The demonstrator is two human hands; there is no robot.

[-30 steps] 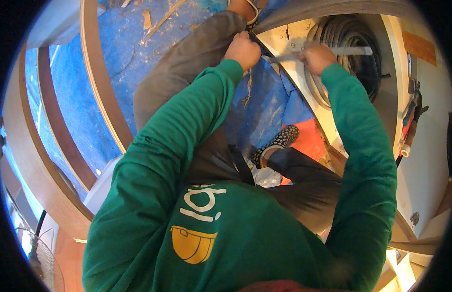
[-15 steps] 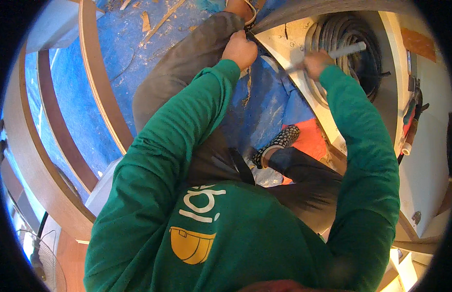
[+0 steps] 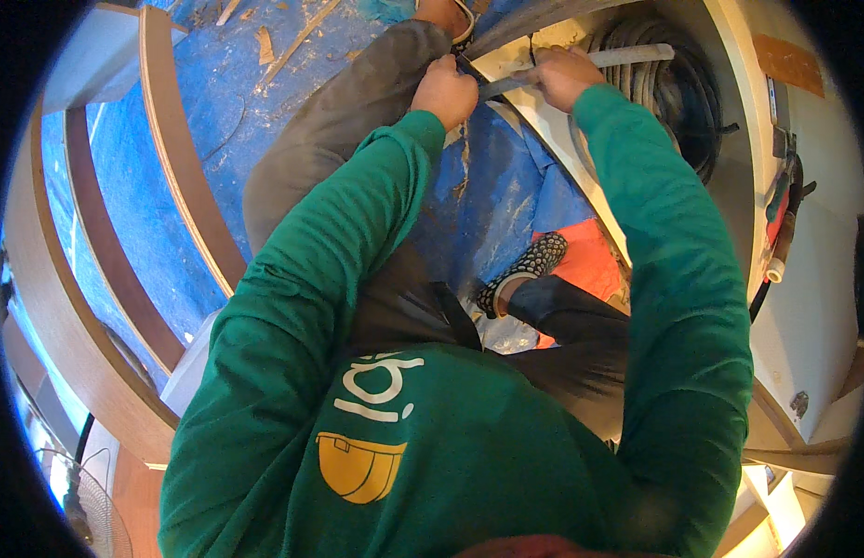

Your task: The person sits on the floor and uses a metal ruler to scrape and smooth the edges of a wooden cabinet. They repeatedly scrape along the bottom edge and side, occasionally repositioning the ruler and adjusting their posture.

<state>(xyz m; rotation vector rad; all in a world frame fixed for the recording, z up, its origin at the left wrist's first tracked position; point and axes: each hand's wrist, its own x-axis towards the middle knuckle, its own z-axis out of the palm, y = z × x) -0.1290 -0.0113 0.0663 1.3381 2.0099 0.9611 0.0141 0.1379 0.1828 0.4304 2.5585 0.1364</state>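
Note:
My right hand (image 3: 562, 76) is closed around a long, light-grey bar-like tool (image 3: 641, 55). The tool's pale rounded end points right, over the coiled hose; its flat, darker grey end reaches left close to my other hand. What kind of tool it is, I cannot tell. My left hand (image 3: 446, 91) is closed at the far corner of a cream wooden panel (image 3: 595, 181) with a dark edge. Whatever its fingers hold is hidden. Between my legs, the panel's edge runs diagonally toward me.
A dark coiled hose (image 3: 678, 112) lies in the curved cabinet at the right. Curved wooden slats (image 3: 186, 139) stand at the left. A blue tarp (image 3: 232, 121) with wood scraps covers the floor; an orange-red sheet (image 3: 585, 265) lies by my patterned shoe. A wire fan guard (image 3: 97, 507) shows lower left.
My right hand has moved left and away from me with the tool, bringing its flat end near my left hand. The left hand stays at the panel corner.

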